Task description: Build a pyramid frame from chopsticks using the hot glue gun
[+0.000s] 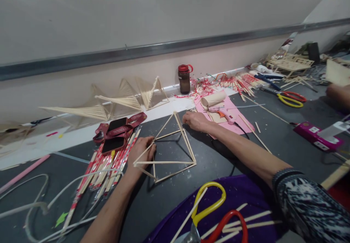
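Observation:
A pyramid-like frame of thin wooden sticks (165, 162) stands on the dark table in front of me. My left hand (142, 151) is at its left side, fingers curled in at a corner and partly hidden by the sticks. Just right of the frame's peak, my right hand (196, 121) rests low by the table with its fingers bent together; whatever they hold is hidden. Close beside that hand, a pink glue gun (223, 114) lies on a pink sheet (244, 123), with a cardboard-coloured roll (213, 99) behind it.
Twisted stick models (120, 102) stand along the wall, left of a red-lidded bottle (184, 81). Phones (113, 144) lie on wrapped chopsticks (102, 170). Yellow-and-red scissors (209, 203) and loose sticks rest on purple cloth (169, 221). Another person's hand (337, 93) shows at right.

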`<state>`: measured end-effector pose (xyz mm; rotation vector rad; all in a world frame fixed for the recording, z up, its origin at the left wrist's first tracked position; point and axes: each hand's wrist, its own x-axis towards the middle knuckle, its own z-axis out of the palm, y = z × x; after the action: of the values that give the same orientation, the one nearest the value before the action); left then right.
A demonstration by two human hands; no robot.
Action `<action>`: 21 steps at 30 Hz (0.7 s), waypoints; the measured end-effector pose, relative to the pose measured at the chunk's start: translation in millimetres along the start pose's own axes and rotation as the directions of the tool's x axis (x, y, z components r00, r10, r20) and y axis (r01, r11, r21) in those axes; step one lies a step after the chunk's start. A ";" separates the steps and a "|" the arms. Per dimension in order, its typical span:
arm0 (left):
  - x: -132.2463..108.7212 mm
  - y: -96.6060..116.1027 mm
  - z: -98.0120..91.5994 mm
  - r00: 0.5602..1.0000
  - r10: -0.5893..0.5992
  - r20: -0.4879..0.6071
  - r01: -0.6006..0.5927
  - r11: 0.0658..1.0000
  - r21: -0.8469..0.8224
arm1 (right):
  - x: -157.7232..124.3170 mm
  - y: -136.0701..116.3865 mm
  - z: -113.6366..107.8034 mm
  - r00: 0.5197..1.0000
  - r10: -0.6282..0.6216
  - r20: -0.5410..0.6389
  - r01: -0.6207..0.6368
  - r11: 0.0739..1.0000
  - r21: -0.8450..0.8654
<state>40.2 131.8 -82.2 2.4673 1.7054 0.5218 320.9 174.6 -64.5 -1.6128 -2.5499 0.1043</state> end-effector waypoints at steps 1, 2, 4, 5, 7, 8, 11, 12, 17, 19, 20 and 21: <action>0.1 -0.1 0.2 1.000 -0.003 -0.002 0.003 1.000 -0.001 | 1.0 -0.1 -0.7 0.998 -0.057 0.016 0.057 0.998 -0.003; 0.1 -0.1 0.3 1.000 -0.004 -0.004 0.004 1.000 -0.004 | 2.0 0.2 -1.9 0.993 -0.111 0.033 0.112 0.994 -0.008; -0.6 0.0 0.6 1.000 -0.005 -0.008 0.005 1.000 -0.011 | 3.7 2.8 -6.0 0.983 -0.176 0.054 0.178 0.983 -0.033; -1.3 0.2 0.7 1.000 -0.006 -0.012 0.006 1.000 -0.015 | 4.9 4.6 -8.8 0.982 -0.183 0.054 0.186 0.981 -0.049; -2.9 0.7 0.9 1.000 -0.011 -0.019 0.011 1.000 -0.025 | 9.2 7.4 -14.4 0.984 -0.175 0.043 0.177 0.981 -0.072; -3.7 1.0 0.8 1.000 -0.015 -0.022 0.014 0.999 -0.029 | 12.5 7.4 -16.6 0.984 -0.174 0.037 0.176 0.982 -0.075; -5.5 2.1 0.2 0.999 -0.025 -0.023 0.024 0.999 -0.036 | 28.1 1.0 -18.2 0.970 -0.237 0.048 0.239 0.971 -0.025; -5.7 2.5 -0.2 0.999 -0.029 -0.022 0.028 0.999 -0.036 | 34.7 -2.3 -17.0 0.959 -0.277 0.057 0.275 0.961 0.041; -3.9 5.2 -1.7 0.996 -0.088 -0.025 0.088 0.996 -0.021 | 64.5 -8.5 -6.7 0.904 -0.426 0.020 0.360 0.788 0.500; -2.8 6.6 -2.3 0.994 -0.112 -0.019 0.111 0.994 -0.018 | 71.2 -4.9 -3.4 0.908 -0.419 0.004 0.351 0.767 0.536; -2.3 7.3 -2.6 0.993 -0.120 -0.014 0.120 0.993 -0.017 | 73.1 -2.2 -2.1 0.916 -0.402 -0.002 0.339 0.770 0.540; -2.0 8.0 -3.1 0.992 -0.128 -0.009 0.128 0.992 -0.017 | 73.9 0.8 -1.2 0.926 -0.379 -0.007 0.321 0.773 0.548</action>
<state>45.7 126.7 -77.6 2.3279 1.8403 0.5328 290.5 241.7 -58.5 -0.9248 -2.5146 0.8110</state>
